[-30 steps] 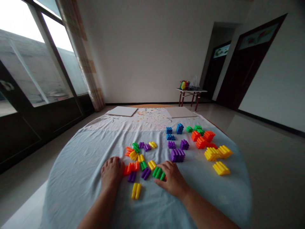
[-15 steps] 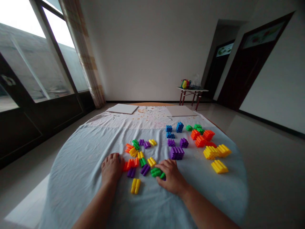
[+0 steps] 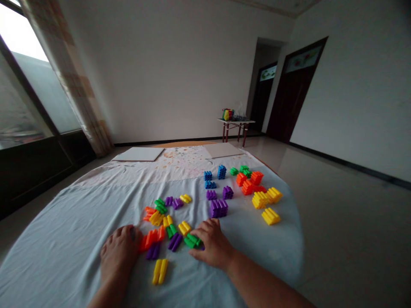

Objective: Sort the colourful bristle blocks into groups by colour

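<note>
My left hand [image 3: 119, 250] lies palm down on the cloth, fingers spread, just left of a row of orange blocks [image 3: 152, 238]. On the right, my right hand [image 3: 212, 244] has its thumb and fingers around a green block [image 3: 192, 241]. A bit of purple shows under that hand, mostly hidden. Between the hands are purple blocks [image 3: 175, 242], a green block [image 3: 171, 231] and a yellow block [image 3: 184, 228]. Nearer to me lies a two-tube yellow block [image 3: 159, 271]. Further up are more yellow [image 3: 157, 218], green [image 3: 160, 205] and purple [image 3: 177, 203] blocks.
Colour-sorted stacks stand to the right: blue [image 3: 221, 172], purple [image 3: 219, 208], green [image 3: 245, 171], orange [image 3: 247, 187] and yellow [image 3: 271, 216]. Two flat boards [image 3: 138, 154] lie at the table's far side. A small side table [image 3: 236, 121] with bags stands behind.
The view has turned to the right, so the table and blocks sit further left in the picture. My right hand stays at the green block; my left hand remains beside the orange ones.
</note>
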